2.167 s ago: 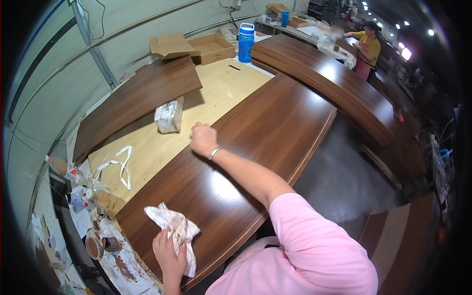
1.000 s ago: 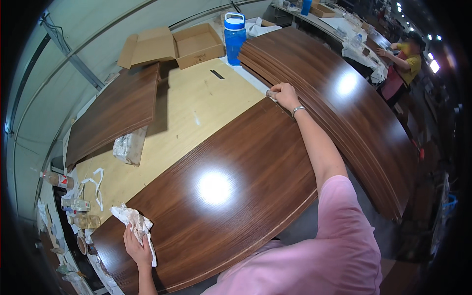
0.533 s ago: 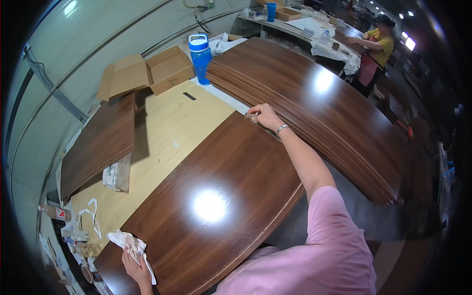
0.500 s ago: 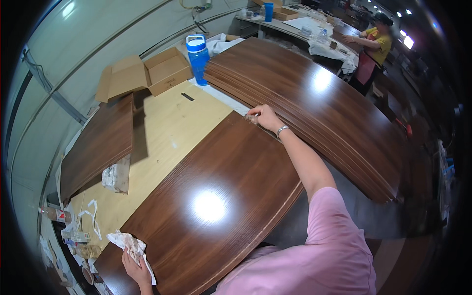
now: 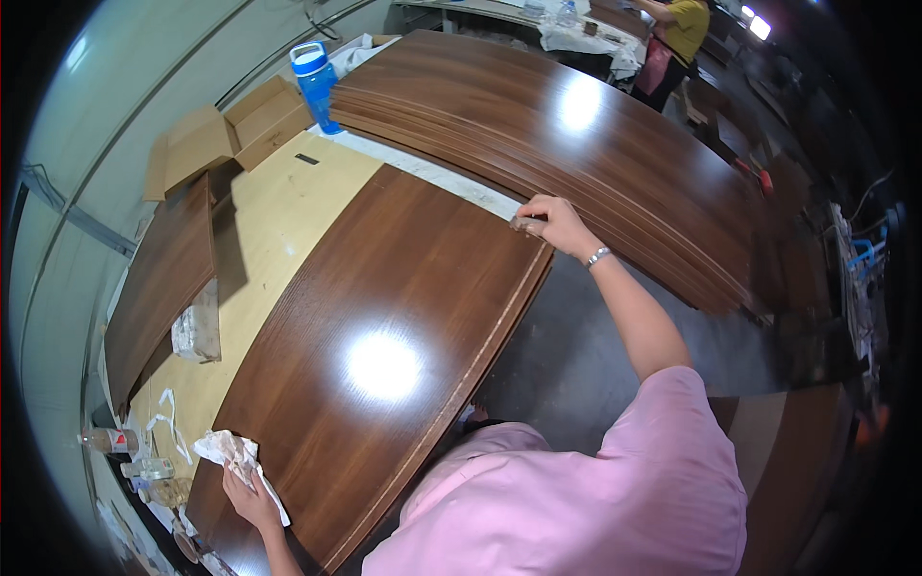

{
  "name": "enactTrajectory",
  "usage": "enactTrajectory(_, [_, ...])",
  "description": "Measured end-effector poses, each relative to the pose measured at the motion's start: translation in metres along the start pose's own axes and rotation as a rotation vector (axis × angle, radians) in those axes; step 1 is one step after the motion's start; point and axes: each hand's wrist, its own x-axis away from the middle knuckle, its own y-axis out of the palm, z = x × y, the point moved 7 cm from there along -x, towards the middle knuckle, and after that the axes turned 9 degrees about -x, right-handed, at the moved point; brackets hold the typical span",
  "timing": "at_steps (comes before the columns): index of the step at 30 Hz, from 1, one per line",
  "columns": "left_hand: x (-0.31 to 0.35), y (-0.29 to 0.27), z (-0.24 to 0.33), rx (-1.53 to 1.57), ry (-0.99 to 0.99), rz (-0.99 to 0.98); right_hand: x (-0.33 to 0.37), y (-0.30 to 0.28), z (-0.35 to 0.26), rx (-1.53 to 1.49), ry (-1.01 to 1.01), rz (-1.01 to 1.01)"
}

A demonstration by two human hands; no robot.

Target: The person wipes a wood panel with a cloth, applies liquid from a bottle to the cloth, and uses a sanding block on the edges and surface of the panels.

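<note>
A glossy dark-brown wood panel (image 5: pixel 384 278) lies in front of me, with a pale worn line along its near right edge. At its far right corner my right hand (image 5: pixel 557 226) pinches a small brownish pad (image 5: pixel 526 225) against the edge; the fingers partly cover it, so its exact kind is unclear. Down at the panel's left end, my left hand (image 5: pixel 252 499) is closed on a crumpled white cloth (image 5: pixel 229 449) with brown stains, which rests on the surface.
Behind the panel stands a stack of brown panels (image 5: pixel 499 96). A blue bottle (image 5: pixel 317 86) and open cardboard box (image 5: pixel 269 120) sit far left. Another panel (image 5: pixel 168 278) leans over a white block (image 5: pixel 197 331). Small bottles (image 5: pixel 149 468) line the left edge. A co-worker (image 5: pixel 672 38) stands far right.
My right hand has slid with the pad along the panel's far edge to its right corner. My left hand stays on the cloth. The whole view has shifted.
</note>
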Motion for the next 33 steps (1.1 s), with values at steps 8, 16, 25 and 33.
enactTrajectory(8, [0.005,0.000,-0.007,-0.044,0.001,-0.001,0.121,-0.043,-0.016,0.384,0.079,0.206])
enactTrajectory(16, [0.004,0.006,-0.013,-0.076,0.057,0.040,0.148,0.046,-0.075,0.045,-0.279,0.241])
enactTrajectory(25, [0.004,0.003,-0.012,-0.044,0.026,0.041,0.105,-0.021,-0.016,0.278,-0.160,0.698])
enactTrajectory(33, [0.003,0.002,-0.009,-0.012,0.014,0.023,0.081,-0.001,0.021,-0.543,0.019,0.504])
